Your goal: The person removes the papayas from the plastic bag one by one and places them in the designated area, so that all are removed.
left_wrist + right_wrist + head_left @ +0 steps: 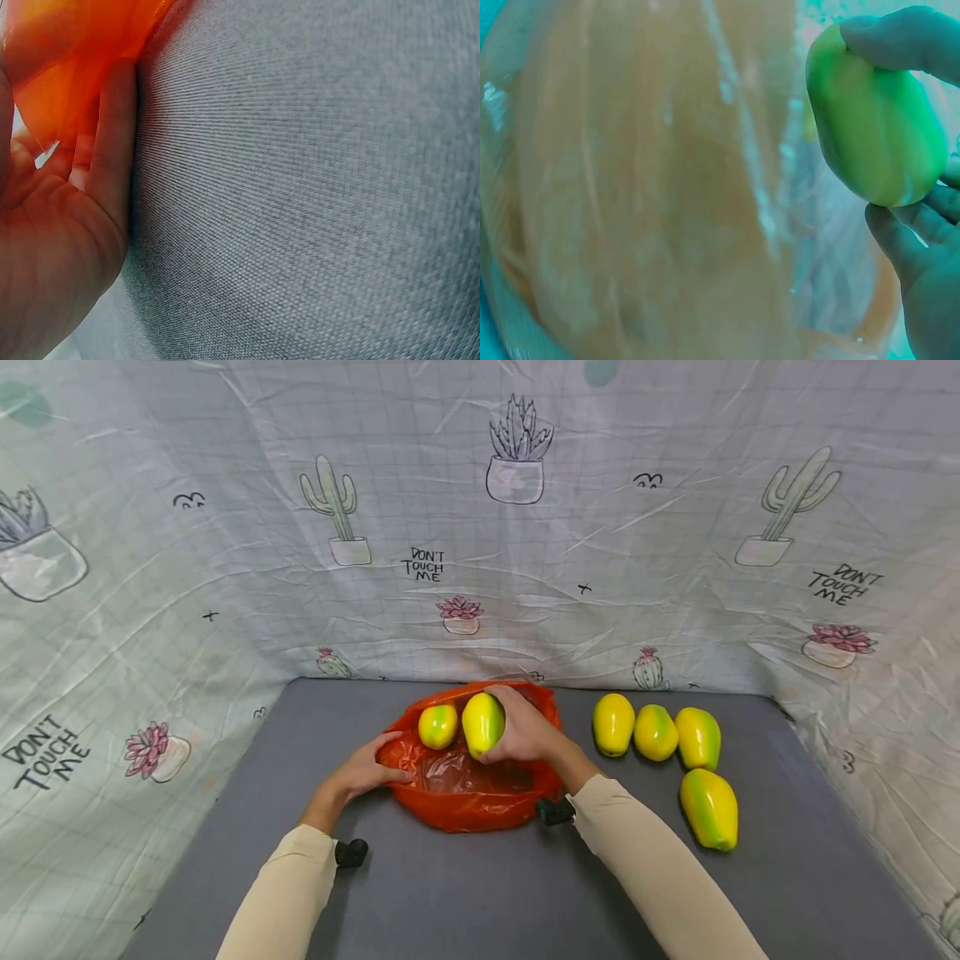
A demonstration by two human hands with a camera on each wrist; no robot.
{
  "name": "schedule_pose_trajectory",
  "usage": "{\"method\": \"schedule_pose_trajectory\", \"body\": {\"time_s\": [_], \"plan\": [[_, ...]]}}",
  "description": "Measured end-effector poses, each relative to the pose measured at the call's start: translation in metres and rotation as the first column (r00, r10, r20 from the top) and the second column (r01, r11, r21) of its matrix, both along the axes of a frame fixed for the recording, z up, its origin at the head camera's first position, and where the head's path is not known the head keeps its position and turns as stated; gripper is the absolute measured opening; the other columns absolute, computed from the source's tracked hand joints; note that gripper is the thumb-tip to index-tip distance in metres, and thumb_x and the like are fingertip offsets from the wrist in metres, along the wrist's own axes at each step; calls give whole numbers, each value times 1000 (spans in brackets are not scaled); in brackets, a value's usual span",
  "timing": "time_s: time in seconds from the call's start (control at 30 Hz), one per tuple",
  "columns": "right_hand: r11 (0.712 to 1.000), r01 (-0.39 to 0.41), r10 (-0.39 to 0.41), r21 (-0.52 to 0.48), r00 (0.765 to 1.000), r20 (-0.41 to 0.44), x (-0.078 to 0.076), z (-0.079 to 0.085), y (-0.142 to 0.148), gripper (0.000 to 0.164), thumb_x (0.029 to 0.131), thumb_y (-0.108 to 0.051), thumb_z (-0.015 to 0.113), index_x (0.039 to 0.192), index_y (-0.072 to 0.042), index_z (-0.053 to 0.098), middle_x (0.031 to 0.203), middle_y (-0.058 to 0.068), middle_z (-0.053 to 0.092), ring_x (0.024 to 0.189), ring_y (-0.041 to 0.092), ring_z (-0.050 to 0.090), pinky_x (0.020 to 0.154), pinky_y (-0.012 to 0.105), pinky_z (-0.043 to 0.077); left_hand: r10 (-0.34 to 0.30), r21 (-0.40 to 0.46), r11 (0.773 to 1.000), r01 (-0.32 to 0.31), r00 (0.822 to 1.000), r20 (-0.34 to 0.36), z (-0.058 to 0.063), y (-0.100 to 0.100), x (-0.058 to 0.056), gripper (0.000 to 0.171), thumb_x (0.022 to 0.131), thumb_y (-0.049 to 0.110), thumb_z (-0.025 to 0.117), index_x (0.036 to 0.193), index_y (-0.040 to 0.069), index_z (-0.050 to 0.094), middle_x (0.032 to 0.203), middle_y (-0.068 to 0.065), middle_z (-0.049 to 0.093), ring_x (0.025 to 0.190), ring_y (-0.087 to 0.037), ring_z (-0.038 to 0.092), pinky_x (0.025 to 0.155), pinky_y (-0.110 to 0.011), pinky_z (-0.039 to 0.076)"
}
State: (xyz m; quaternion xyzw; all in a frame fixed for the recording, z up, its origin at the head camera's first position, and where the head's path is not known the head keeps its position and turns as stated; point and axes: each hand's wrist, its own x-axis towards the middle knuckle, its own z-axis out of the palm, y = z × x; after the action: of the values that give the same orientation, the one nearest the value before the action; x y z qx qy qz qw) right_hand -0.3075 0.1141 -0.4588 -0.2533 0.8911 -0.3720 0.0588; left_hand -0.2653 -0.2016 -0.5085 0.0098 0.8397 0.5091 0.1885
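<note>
An orange-red plastic bag (pixel 457 810) lies with its mouth spread wide. My left hand (pixel 366 768) holds the bag's left edge, thumb inside the rim and the other fingers behind the film in the left wrist view. One yellow-green mango (pixel 438 727) is in the bag at the back left. My right hand (pixel 521 727) grips a second mango (pixel 877 120) over the opening, with the thumb at one end and the fingertips at the other. In the right wrist view the bag's film fills much of the picture.
Several more mangoes stand to the right of the bag: three in a row (pixel 656 732) at the back and one (pixel 708 810) nearer. The grey table (pixel 465 893) ends at a printed cloth backdrop (pixel 397 635). Each wrist wears a small dark camera.
</note>
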Motion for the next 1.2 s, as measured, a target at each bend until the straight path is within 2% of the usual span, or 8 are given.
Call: {"method": "schedule_pose_trajectory", "body": {"time_s": [0.3, 0.6, 0.83, 1.03, 1.2], "plan": [[998, -58, 56, -38, 998, -39, 16, 15, 23, 107, 65, -30, 95, 153, -7, 40, 145, 9, 50, 122, 28, 54, 102, 47, 53, -5, -2, 1000, 5, 1000, 20, 0, 0, -1, 97, 86, 17, 84, 164, 9, 27, 161, -32, 35, 140, -44, 46, 116, -54, 44], [996, -78, 76, -35, 995, -63, 29, 26, 48, 112, 64, -31, 95, 156, -3, 36, 149, 12, 49, 123, 29, 54, 103, 49, 52, -8, -21, 1000, 9, 1000, 17, 1, 0, -1, 97, 86, 18, 83, 164, 10, 26, 163, -32, 31, 143, -47, 42, 120, -60, 39], [998, -59, 61, 22, 994, -89, 38, 29, 70, 110, 62, -34, 93, 154, -7, 39, 149, 10, 50, 124, 27, 52, 104, 49, 51, -10, -28, 1000, 10, 1000, 12, 1, 3, -1, 96, 85, 19, 84, 164, 10, 28, 162, -31, 33, 144, -47, 42, 121, -60, 38], [998, -41, 45, 45, 995, -84, 47, 35, 87, 112, 63, -34, 92, 155, -5, 36, 153, 12, 47, 127, 30, 50, 106, 52, 49, -9, -26, 1000, 9, 1000, 12, 1, 3, 0, 96, 85, 18, 83, 164, 9, 28, 162, -32, 33, 143, -47, 42, 121, -59, 38], [998, -34, 39, 49, 994, -103, 53, 38, 98, 112, 63, -34, 92, 155, -5, 37, 151, 12, 48, 124, 29, 52, 104, 52, 50, -4, -21, 1000, 4, 1000, 16, 0, 2, 0, 96, 86, 18, 83, 164, 9, 27, 163, -31, 32, 143, -47, 42, 121, -60, 38]]}}
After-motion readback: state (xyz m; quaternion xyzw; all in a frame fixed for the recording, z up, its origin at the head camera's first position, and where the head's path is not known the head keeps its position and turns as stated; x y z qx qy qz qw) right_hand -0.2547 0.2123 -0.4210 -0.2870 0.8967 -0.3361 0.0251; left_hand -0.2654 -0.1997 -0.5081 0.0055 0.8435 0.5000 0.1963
